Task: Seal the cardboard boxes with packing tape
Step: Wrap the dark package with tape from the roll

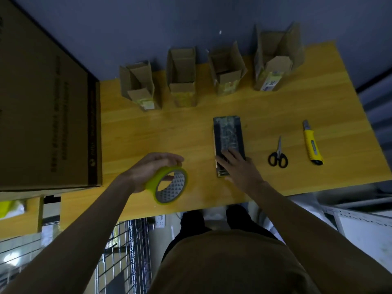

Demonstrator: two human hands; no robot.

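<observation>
The left hand [148, 168] grips a roll of yellow-green tape [169, 185] near the front edge of the worktop [131, 132], its fingers curled over the top of the roll and the thumb through the core, so the roll is ready to be carried over and pulled out. The right hand [235, 166] lies flat, fingers straight and spread, on the near end of a dark closed box [229, 136] in the middle of the worktop. It seems to be pressing the box down so it will not slide while tape goes on; a pale strip of tape already runs along the box's top.

Along the back edge, four cardboard boxes [182, 79] stand in a row with their flaps up, probably set out in order to wait their turn for sealing. The scissors [277, 155] and the yellow knife [311, 145] lie toward the right edge, well apart from the hands yet within the right hand's reach, likely kept there for cutting the tape. A big carton [46, 102] fills the left edge, just beside the roll.
</observation>
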